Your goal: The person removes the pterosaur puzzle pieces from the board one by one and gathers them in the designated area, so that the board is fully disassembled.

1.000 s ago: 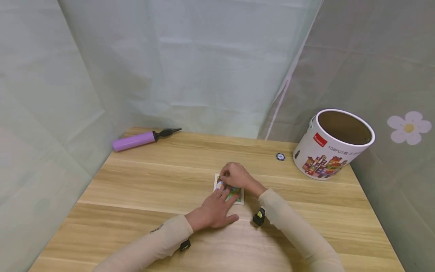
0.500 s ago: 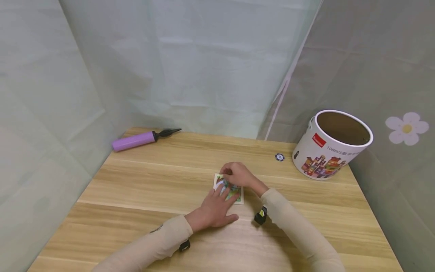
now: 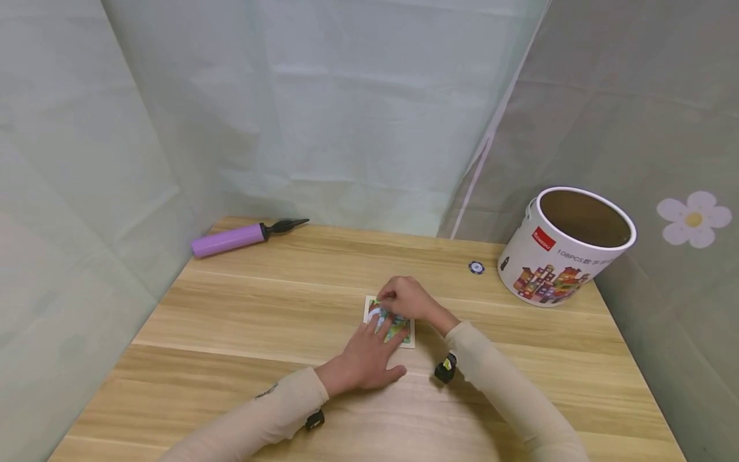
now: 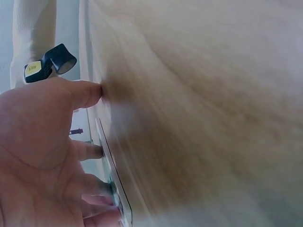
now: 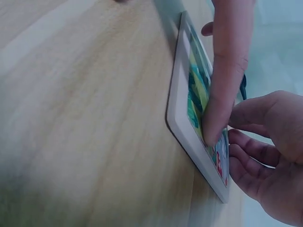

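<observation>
On the table lies a small flat picture board with a pale raised frame and a colourful, mostly green picture, like a tray puzzle. My left hand rests across its near side, spread fingers pressing on the picture and thumb on the tabletop. At the far edge my right hand bends over the board. The right wrist view has that right hand with thumb and curled fingertips close together at the picture's surface, beside a straight left finger. I cannot tell whether a piece is between them.
A purple hand pump with a black nozzle lies at the back left. At the back right stands a large white bucket with printed buildings, and a small blue and white chip lies beside it. Pale cloth hangs behind the table.
My right fingers have shifted slightly at the board's far edge. A dark reddish patch under them one second ago now shows as green. My left hand has stayed in place.
</observation>
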A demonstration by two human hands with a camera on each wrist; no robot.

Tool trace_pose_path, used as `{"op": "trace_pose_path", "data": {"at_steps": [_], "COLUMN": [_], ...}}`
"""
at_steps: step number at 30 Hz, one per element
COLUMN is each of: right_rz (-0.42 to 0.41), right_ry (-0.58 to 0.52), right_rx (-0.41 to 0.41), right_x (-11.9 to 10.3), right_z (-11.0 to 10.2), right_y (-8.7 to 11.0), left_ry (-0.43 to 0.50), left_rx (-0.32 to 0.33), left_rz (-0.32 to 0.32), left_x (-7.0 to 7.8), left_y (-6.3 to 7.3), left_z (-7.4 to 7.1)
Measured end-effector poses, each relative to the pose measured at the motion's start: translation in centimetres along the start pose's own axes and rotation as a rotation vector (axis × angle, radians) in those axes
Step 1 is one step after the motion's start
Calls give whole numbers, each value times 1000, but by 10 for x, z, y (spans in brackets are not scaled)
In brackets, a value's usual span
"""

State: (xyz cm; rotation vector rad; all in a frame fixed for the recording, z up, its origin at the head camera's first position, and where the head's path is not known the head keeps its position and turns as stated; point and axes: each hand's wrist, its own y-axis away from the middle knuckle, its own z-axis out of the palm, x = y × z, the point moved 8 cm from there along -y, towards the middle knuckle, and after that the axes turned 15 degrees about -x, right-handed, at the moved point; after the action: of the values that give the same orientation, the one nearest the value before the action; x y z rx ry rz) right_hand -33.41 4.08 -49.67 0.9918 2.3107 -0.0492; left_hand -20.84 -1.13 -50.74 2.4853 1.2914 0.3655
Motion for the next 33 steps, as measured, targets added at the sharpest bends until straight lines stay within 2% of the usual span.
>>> {"op": "trace_pose_path", "data": {"at_steps": [5,11,19,26,33], "right_rz": [-2,9,24,-53,-62], "right_ry": [15,5,-36,16,33], "right_rx": [10,22,14,-2,7], "right_x": [-3,-2,0,-7,-8], "right_z": [1,5,4,6,8], "right_y": [0,-3,-4,-4,-5], "left_ry": [-12,7,31,24,2], "left_rx": [7,29,13,22,26], "left_rz": [-10,7,10,15,17], "left_x": [0,-1,-2,0,0], "left_y": [0,1,1,1,1], "left_z": [1,1,1,0,0]}}
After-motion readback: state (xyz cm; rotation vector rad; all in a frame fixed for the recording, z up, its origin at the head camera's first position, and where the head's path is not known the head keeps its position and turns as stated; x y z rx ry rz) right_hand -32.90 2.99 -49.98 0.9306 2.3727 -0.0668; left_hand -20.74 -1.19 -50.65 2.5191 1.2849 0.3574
